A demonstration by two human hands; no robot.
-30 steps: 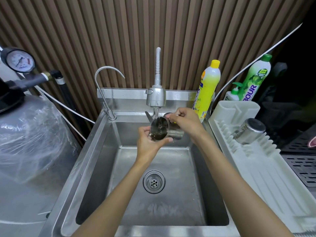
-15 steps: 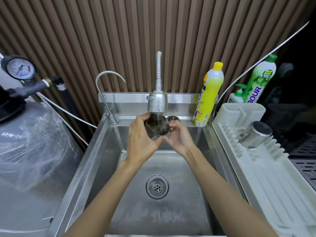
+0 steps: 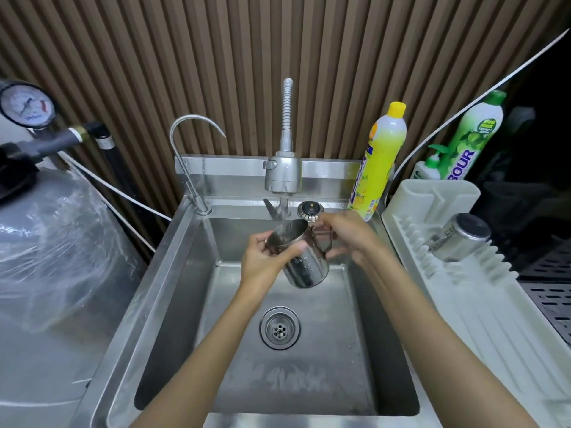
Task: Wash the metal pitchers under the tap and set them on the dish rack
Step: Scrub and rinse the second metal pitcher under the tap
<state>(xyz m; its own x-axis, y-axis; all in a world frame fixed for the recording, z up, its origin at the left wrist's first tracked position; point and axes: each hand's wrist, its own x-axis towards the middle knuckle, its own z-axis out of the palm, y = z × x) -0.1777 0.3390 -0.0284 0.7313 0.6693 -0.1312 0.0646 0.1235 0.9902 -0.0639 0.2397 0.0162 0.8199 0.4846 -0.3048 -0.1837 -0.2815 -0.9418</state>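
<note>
Both hands hold one metal pitcher [image 3: 304,267]: left hand [image 3: 262,264] grips its body near the rim, right hand [image 3: 349,236] grips its handle. It hangs tilted under the running tap [image 3: 282,174], above the sink [image 3: 185,273]. A second pitcher [image 3: 460,237] lies on the dish rack [image 3: 463,304].

Operator: Camera position?
Technician: One wide-angle unit, head-worn, above the sink [image 3: 163,273], facing forward and down.
Operator: Range and coverage?
Technician: Close. Frame runs from the slatted wall [image 3: 216,57] at top to the sink's near rim at bottom, tank [image 3: 46,257] left, dish rack [image 3: 463,319] right.
</note>
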